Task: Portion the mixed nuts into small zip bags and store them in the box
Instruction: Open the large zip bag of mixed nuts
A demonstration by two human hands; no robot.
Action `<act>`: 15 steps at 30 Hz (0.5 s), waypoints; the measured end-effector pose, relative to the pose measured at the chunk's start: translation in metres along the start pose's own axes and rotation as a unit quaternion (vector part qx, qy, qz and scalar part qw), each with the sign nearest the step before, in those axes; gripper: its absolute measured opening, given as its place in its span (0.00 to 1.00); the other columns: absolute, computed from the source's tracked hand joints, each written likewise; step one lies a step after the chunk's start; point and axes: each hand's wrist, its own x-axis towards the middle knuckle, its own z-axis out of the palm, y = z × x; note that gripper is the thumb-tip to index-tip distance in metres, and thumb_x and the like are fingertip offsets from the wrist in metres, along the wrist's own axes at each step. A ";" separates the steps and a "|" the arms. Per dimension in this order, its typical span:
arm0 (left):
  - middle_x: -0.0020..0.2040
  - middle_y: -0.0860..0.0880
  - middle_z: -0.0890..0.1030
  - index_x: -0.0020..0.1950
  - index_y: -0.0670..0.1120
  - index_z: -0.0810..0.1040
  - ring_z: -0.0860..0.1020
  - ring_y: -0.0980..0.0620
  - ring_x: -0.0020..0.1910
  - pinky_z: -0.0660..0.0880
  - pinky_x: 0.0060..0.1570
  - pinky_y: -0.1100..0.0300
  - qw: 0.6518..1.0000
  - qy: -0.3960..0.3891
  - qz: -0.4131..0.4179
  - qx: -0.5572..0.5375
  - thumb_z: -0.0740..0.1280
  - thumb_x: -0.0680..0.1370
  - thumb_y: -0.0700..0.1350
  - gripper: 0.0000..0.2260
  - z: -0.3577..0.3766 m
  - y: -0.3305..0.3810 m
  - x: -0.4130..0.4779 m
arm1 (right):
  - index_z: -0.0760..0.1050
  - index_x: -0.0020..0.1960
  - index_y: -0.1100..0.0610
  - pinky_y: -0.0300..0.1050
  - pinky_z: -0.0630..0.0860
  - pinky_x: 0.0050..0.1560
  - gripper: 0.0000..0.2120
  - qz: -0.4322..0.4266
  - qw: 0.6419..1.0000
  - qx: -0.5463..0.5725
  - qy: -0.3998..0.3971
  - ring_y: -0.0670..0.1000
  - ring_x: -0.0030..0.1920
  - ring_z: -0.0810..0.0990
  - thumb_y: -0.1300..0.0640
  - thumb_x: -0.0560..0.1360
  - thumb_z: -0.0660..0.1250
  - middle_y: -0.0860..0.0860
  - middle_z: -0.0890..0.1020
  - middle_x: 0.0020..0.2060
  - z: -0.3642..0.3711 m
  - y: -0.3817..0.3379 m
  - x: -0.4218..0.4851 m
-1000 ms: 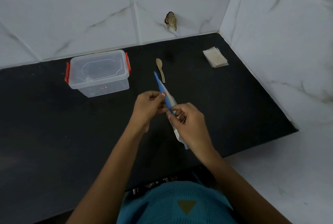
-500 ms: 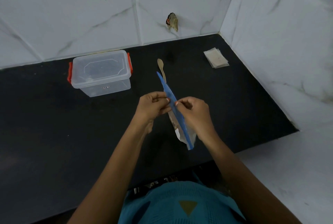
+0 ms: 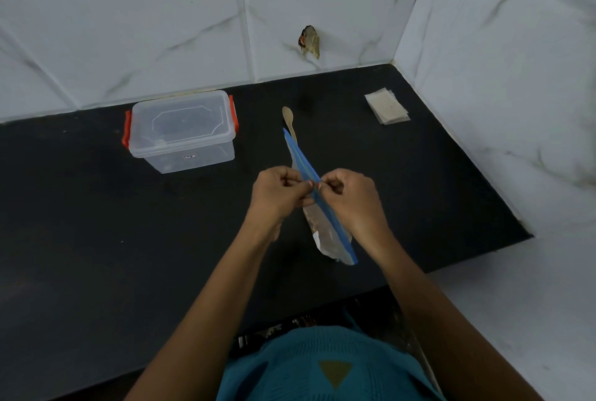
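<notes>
The person wears a teal knitted top [image 3: 274, 371] with a fine ribbed weave running in rows across the chest. On its front sits 1 olive-yellow triangle [image 3: 334, 373], point down. The 2 arms are bare as far as the view shows them: the left forearm [image 3: 222, 303] and the right forearm [image 3: 425, 303]. The left grip [image 3: 277, 195] and right grip [image 3: 350, 199] are bare too. Their short nails look pale; whether they are painted is too small to tell.

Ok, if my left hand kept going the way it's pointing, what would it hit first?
Your left hand pinches the zip bag, so that comes first; just past it, probably the right hand.
</notes>
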 end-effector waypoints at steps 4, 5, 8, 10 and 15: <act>0.41 0.44 0.79 0.45 0.40 0.75 0.79 0.56 0.33 0.76 0.30 0.71 1.000 0.021 0.005 0.007 0.67 0.74 0.35 0.02 0.003 0.004 0.000 | 0.76 0.53 0.60 0.28 0.71 0.36 0.08 -0.025 0.999 -0.026 0.011 0.39 0.37 0.74 0.59 0.77 0.62 0.49 0.78 0.43 0.000 -0.003 0.001; 0.41 0.45 0.79 0.45 0.40 0.75 0.79 0.57 0.33 0.75 0.30 0.71 1.000 0.023 0.005 0.014 0.67 0.74 0.35 0.02 0.003 0.005 0.000 | 0.75 0.54 0.60 0.29 0.72 0.37 0.08 -0.029 0.999 -0.029 0.012 0.40 0.38 0.74 0.59 0.77 0.62 0.50 0.78 0.44 0.001 -0.003 0.001; 0.41 0.45 0.79 0.44 0.41 0.74 0.78 0.57 0.33 0.75 0.29 0.71 0.999 0.027 0.003 0.019 0.67 0.74 0.35 0.03 0.005 0.007 0.000 | 0.75 0.54 0.61 0.32 0.73 0.41 0.08 -0.034 0.998 -0.047 0.012 0.42 0.41 0.75 0.60 0.78 0.61 0.50 0.78 0.45 0.003 -0.004 0.001; 0.40 0.45 0.78 0.43 0.41 0.74 0.78 0.56 0.33 0.75 0.29 0.72 0.999 0.030 -0.003 0.014 0.66 0.74 0.34 0.03 0.005 0.008 -0.001 | 0.75 0.53 0.60 0.30 0.71 0.37 0.08 -0.026 0.998 -0.055 0.024 0.41 0.39 0.74 0.60 0.78 0.60 0.49 0.76 0.44 0.002 -0.001 0.004; 0.33 0.46 0.77 0.39 0.42 0.76 0.74 0.60 0.26 0.72 0.28 0.72 0.999 0.036 -0.020 0.023 0.65 0.74 0.34 0.06 0.000 -0.001 -0.007 | 0.77 0.51 0.61 0.26 0.69 0.32 0.06 0.028 0.997 -0.036 0.058 0.38 0.33 0.71 0.62 0.77 0.62 0.50 0.77 0.41 -0.030 0.010 0.023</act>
